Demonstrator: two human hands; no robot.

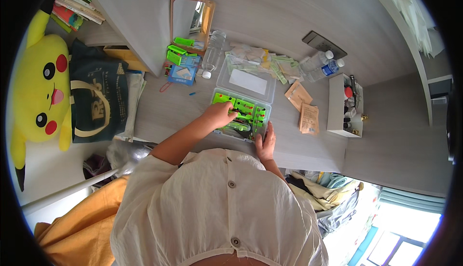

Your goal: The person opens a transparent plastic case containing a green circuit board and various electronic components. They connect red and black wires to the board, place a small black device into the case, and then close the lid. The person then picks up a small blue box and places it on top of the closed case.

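Observation:
A clear plastic case lies on the desk with its lid swung back. Bright green compartments inside it hold small red and black parts. My left hand reaches over the left side of the case, fingertips pinched among the compartments at something dark, too small to name. At the front right corner, my right hand has its thumb at the rim and its fingers along the outer side, gripping the case. A white rectangle shows on the lid.
Behind the case lie many small clear packets. A framed mirror, green trays and a bottle stand at the back left. To the right are brown packets, water bottles and a white organizer.

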